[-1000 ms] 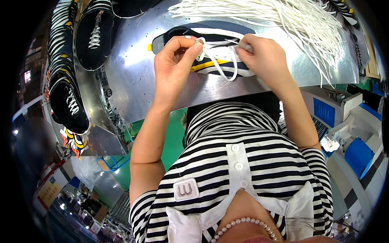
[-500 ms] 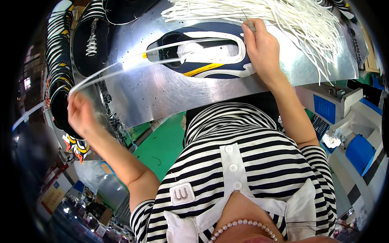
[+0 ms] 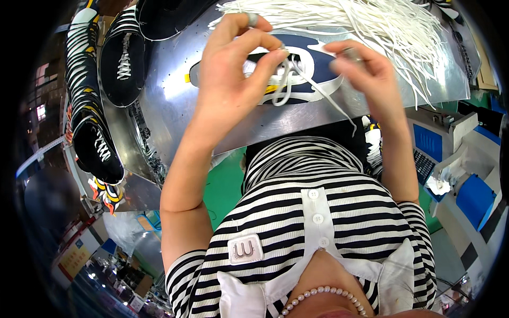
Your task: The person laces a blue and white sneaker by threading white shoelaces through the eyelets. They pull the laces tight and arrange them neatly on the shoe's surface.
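A navy shoe [image 3: 297, 40] with white trim and a yellow stripe lies sideways on the metal table, partly covered by my left hand [image 3: 236, 69]. Thumb and forefinger of that hand pinch a white shoelace [image 3: 287, 90], which hangs in a loop over the shoe. One loose end trails right, past the table's near edge. A grey band wraps a finger of the left hand. Right of the shoe, my right hand [image 3: 371, 74] is raised with bent fingers, smeared by motion. Something grey shows at its fingers; whether it holds anything is unclear.
A pile of white laces [image 3: 366, 26] covers the table's far right. On the left stand a black laced shoe [image 3: 123, 66] and a long row of nested shoes [image 3: 82, 69]. Grey and blue equipment [image 3: 456, 159] stands at the right.
My left hand has come from the far left to over the shoe. The lace, stretched leftward before, now hangs looped. My right hand has moved right and down, off the shoe's toe end.
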`<action>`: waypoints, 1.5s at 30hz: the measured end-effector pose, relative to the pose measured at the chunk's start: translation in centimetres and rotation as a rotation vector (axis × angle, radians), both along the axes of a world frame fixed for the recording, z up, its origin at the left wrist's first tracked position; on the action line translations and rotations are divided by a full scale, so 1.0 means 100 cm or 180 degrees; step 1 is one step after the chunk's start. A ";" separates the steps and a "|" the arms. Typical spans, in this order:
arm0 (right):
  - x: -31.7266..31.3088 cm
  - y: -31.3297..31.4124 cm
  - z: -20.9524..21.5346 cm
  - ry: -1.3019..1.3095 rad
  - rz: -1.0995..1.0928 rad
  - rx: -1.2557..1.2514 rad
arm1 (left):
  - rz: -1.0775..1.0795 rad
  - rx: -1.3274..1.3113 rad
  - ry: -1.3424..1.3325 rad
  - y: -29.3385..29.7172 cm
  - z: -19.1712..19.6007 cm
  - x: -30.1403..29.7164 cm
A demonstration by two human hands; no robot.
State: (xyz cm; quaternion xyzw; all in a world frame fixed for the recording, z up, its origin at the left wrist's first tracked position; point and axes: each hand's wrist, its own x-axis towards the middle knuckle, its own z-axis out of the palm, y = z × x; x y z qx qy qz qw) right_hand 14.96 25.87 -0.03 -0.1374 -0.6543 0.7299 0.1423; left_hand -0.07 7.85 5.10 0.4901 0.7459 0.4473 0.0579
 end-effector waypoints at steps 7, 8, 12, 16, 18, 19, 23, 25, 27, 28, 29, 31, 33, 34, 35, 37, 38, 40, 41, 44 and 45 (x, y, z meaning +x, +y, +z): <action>-0.026 -0.031 -0.019 -0.0309 -0.0157 -0.1020 | 0.0736 -0.0358 0.0221 -0.003 -0.016 0.003; -0.028 -0.030 -0.021 -0.0333 -0.0267 -0.0916 | 0.0624 -0.0627 0.0080 -0.014 -0.017 0.003; -0.035 -0.035 -0.037 -0.0438 -0.0460 -0.0236 | 0.0411 -0.1219 -0.2106 -0.037 -0.041 -0.007; -0.038 -0.042 -0.044 -0.0572 -0.0630 0.0483 | 0.0698 -0.1717 -0.3797 0.002 -0.032 -0.013; -0.037 -0.043 -0.039 -0.0650 -0.0610 0.0921 | 0.0860 -0.1843 -0.3592 0.006 -0.035 -0.010; -0.037 -0.043 -0.037 -0.0644 -0.0559 0.0867 | 0.0720 -0.1297 -0.3335 0.004 -0.045 -0.007; -0.035 -0.045 -0.035 -0.0622 -0.0391 0.1159 | 0.1026 -0.0835 -0.2581 0.000 -0.058 0.010; -0.029 -0.048 -0.029 -0.0414 -0.0412 0.1211 | 0.1156 -0.0647 -0.2534 -0.001 -0.057 0.015; -0.022 -0.044 -0.024 -0.0269 -0.0381 0.1254 | 0.1121 -0.0584 -0.2404 -0.005 -0.060 0.016; -0.017 -0.039 -0.022 -0.0227 -0.0339 0.1271 | 0.1095 -0.0555 -0.2338 -0.007 -0.060 0.017; -0.016 -0.036 -0.021 -0.0186 -0.0301 0.1289 | 0.1118 -0.0560 -0.2382 -0.007 -0.057 0.018; -0.015 -0.033 -0.018 -0.0134 -0.0224 0.1593 | 0.1133 -0.0525 -0.2355 -0.007 -0.057 0.020; -0.016 -0.031 -0.017 -0.0120 -0.0166 0.1790 | 0.1115 -0.0475 -0.2343 -0.008 -0.058 0.020; -0.018 -0.031 -0.018 -0.0131 -0.0146 0.1835 | 0.1092 -0.0442 -0.2345 -0.008 -0.060 0.020; -0.019 -0.030 -0.018 -0.0142 -0.0125 0.1880 | 0.1071 -0.0409 -0.2347 -0.009 -0.060 0.019; -0.020 -0.024 -0.017 -0.0335 0.0208 0.2231 | 0.0978 -0.0613 -0.2428 -0.009 -0.055 0.021; -0.022 -0.020 -0.016 -0.0432 0.0378 0.2404 | 0.0932 -0.0714 -0.2469 -0.009 -0.052 0.021; -0.033 -0.017 -0.011 -0.0426 0.0626 0.2487 | 0.0647 -0.0612 -0.2602 -0.009 -0.050 0.023; -0.038 -0.018 -0.010 -0.0422 0.0750 0.2526 | 0.0505 -0.0559 -0.2668 -0.009 -0.050 0.025; -0.048 -0.029 -0.018 -0.0631 0.0614 0.3020 | 0.0577 -0.0465 -0.2738 -0.007 -0.053 0.027; -0.049 -0.030 -0.016 -0.0682 0.0690 0.3174 | 0.0580 -0.0450 -0.2655 -0.008 -0.058 0.024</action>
